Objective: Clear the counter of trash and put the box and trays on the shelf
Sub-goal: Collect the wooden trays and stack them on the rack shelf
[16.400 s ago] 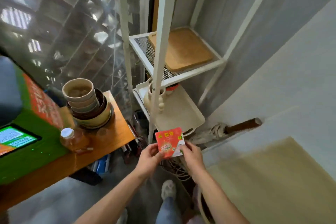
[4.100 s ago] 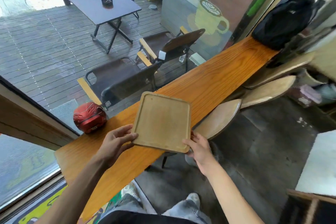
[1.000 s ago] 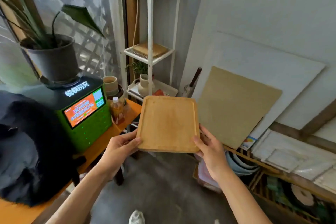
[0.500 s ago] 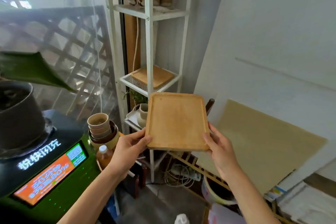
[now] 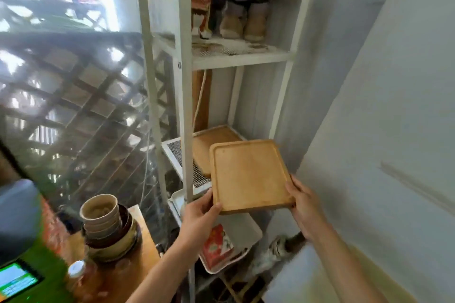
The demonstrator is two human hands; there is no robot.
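I hold a wooden tray (image 5: 248, 176) level in front of the white metal shelf (image 5: 183, 96). My left hand (image 5: 200, 214) grips its near left corner, and my right hand (image 5: 302, 206) holds its near right corner. The tray's far edge hangs over the mesh middle shelf, above another wooden tray (image 5: 209, 145) that lies there. On the shelf below, a red box (image 5: 216, 246) lies on a white tray (image 5: 243, 236).
Figurines (image 5: 234, 0) stand on the upper shelf. At lower left, stacked bowls and cups (image 5: 105, 226) and a bottle (image 5: 77, 270) sit on a wooden counter (image 5: 138, 253) beside a green machine (image 5: 17, 280). A pale wall is close on the right.
I have stepped closer to the shelf. The tray in both hands has moved forward and now reaches over the mesh shelf where the other tray lies.
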